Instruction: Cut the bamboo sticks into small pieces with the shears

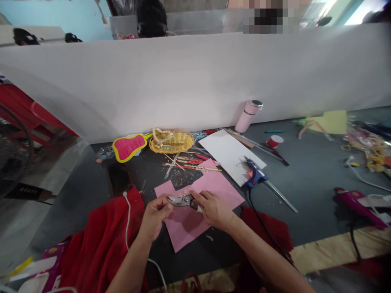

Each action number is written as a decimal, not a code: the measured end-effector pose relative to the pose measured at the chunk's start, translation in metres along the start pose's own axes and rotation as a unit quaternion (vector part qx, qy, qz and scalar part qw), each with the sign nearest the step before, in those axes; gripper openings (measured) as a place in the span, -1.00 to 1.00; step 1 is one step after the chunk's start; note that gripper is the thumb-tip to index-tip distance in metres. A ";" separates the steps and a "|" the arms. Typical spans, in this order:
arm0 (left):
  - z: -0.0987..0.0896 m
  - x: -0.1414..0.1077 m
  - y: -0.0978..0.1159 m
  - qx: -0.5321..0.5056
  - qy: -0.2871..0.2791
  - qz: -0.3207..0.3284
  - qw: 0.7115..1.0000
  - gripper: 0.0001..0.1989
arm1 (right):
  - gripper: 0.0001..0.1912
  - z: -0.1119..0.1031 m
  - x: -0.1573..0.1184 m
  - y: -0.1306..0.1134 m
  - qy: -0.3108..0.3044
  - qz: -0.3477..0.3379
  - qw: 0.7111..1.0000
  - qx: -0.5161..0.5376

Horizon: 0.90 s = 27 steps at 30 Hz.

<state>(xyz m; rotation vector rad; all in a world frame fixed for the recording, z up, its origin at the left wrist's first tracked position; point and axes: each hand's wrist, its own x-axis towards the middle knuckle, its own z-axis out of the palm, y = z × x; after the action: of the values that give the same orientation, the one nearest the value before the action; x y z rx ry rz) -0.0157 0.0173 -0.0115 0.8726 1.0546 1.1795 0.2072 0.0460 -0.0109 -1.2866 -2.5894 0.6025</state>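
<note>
My right hand (214,207) is wrapped round the handles of metal pruning shears (186,200), whose blades point left. At the blade tips, my left hand (157,213) is pinched closed; whatever lies between its fingers is too small to make out. Both hands are above a pink paper sheet (187,228) on the dark table. Small pale pieces (184,193) lie on the paper just behind the shears.
Behind the hands are a wicker basket (175,142), thin sticks (192,162), a pink-and-yellow paddle shape (130,147) and white board (232,154). A blue glue gun (255,174) and pink bottle (248,117) stand right. Red cloth (100,236) covers the left front.
</note>
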 end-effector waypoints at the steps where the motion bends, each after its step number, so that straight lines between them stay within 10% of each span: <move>1: 0.000 -0.001 0.000 -0.005 0.003 -0.001 1.000 -0.73 | -0.45 0.000 0.000 -0.001 -0.004 0.006 1.000 -0.001; 15: 0.001 -0.003 -0.005 -0.024 -0.014 0.018 0.999 -0.77 | -0.39 -0.012 -0.005 0.004 -0.042 -0.024 0.998 0.047; 27: 0.006 0.006 -0.015 -0.072 -0.018 -0.015 0.997 -0.78 | -0.43 -0.003 0.001 0.015 0.050 -0.032 0.997 -0.045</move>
<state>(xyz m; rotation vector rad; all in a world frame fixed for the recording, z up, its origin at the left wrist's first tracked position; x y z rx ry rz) -0.0058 0.0206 -0.0249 0.7607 0.9395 1.1950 0.2185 0.0557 -0.0152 -1.2219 -2.5905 0.4026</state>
